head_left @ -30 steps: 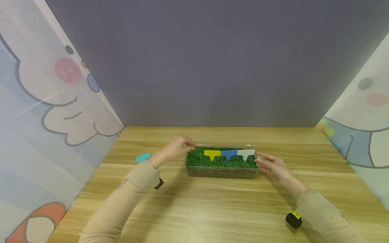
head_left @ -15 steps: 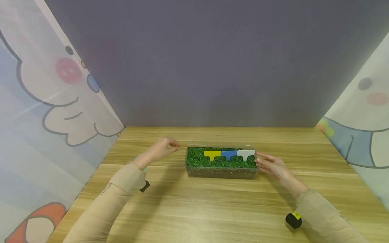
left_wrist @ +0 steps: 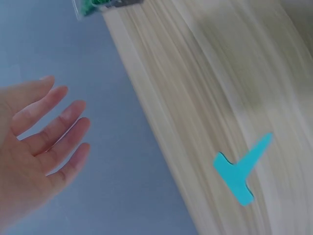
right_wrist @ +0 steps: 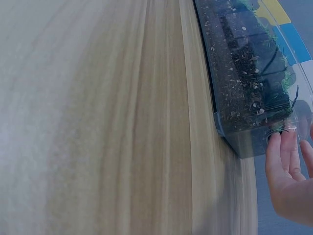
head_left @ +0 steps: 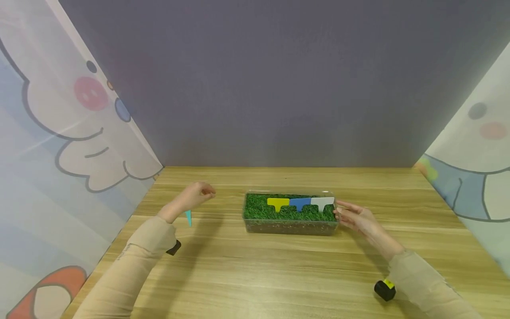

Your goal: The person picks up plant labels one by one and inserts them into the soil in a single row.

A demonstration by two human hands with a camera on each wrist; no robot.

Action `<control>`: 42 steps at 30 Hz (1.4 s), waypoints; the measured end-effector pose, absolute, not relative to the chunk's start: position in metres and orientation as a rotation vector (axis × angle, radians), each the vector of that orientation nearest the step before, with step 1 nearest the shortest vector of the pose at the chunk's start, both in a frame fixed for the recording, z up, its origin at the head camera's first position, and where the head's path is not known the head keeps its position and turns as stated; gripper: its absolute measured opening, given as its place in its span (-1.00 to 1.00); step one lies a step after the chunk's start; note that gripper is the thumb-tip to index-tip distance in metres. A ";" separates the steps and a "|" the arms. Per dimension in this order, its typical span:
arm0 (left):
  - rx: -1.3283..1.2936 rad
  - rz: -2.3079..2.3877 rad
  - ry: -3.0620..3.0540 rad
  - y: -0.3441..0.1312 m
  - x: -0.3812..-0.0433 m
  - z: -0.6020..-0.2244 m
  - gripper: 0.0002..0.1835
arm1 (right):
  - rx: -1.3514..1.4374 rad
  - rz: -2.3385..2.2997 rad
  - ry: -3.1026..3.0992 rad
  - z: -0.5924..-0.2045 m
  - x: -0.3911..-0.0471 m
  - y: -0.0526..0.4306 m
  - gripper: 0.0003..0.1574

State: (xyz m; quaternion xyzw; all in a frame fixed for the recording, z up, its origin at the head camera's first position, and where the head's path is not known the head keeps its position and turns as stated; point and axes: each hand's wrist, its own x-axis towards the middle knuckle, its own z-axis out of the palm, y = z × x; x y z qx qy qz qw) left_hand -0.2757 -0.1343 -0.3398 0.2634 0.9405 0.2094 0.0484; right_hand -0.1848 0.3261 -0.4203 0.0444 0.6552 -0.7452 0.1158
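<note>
My left hand point(head_left: 195, 195) hovers above the table, left of the planter box, with relaxed fingers and nothing in them. Beneath its wrist lies a teal T-shaped plant label point(left_wrist: 239, 174), partly hidden by the wrist in the head view. The clear planter box point(head_left: 291, 227) holds dark soil and green grass point(head_left: 255, 208). Standing side by side in the grass are a yellow plant label point(head_left: 278, 202), a blue one and a white plant label point(head_left: 322, 201). My right hand point(head_left: 360, 219) touches the box's right end with its extended fingertips, seen also in the right wrist view.
The wooden table point(head_left: 255, 274) meets a grey panel point(head_left: 279, 88) at the back. Printed cartoon curtains point(head_left: 48, 155) flank both sides. Small black devices sit at both wrists.
My left hand has moved left, away from the box's left end, over the teal plant label. My right hand stays at the box's right end.
</note>
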 end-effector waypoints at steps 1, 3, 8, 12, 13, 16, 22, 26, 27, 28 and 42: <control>0.801 0.633 2.872 -0.137 -0.276 -0.341 -0.76 | 0.136 -2.182 1.920 -0.421 -0.185 0.326 -0.29; 0.785 0.627 2.882 -0.141 -0.278 -0.343 -0.77 | 0.138 -2.182 1.920 -0.421 -0.185 0.326 -0.32; 0.736 0.609 2.895 -0.153 -0.280 -0.346 -0.76 | 0.144 -2.185 1.917 -0.422 -0.185 0.326 -0.37; 0.714 0.603 2.903 -0.161 -0.280 -0.347 -0.74 | 0.143 -2.180 1.920 -0.422 -0.186 0.326 -0.45; 0.713 0.603 2.908 -0.163 -0.280 -0.348 -0.74 | 0.141 -2.178 1.917 -0.422 -0.186 0.326 -0.46; 0.705 0.603 2.911 -0.170 -0.281 -0.350 -0.74 | 0.148 -2.181 1.918 -0.421 -0.185 0.326 -0.48; 0.609 0.563 2.892 -0.184 -0.286 -0.361 -0.74 | 0.146 -2.197 1.904 -0.420 -0.184 0.326 -0.43; 0.596 0.556 2.888 -0.191 -0.287 -0.366 -0.76 | 0.141 -2.187 1.908 -0.420 -0.184 0.326 -0.44; 0.595 0.558 2.887 -0.193 -0.287 -0.367 -0.76 | 0.137 -2.185 1.911 -0.420 -0.184 0.326 -0.44; 0.590 0.562 2.888 -0.194 -0.287 -0.369 -0.77 | 0.141 -2.182 1.916 -0.420 -0.184 0.326 -0.44; 0.557 0.559 2.884 -0.205 -0.293 -0.392 -0.65 | 0.134 -2.155 1.944 -0.422 -0.185 0.325 -0.30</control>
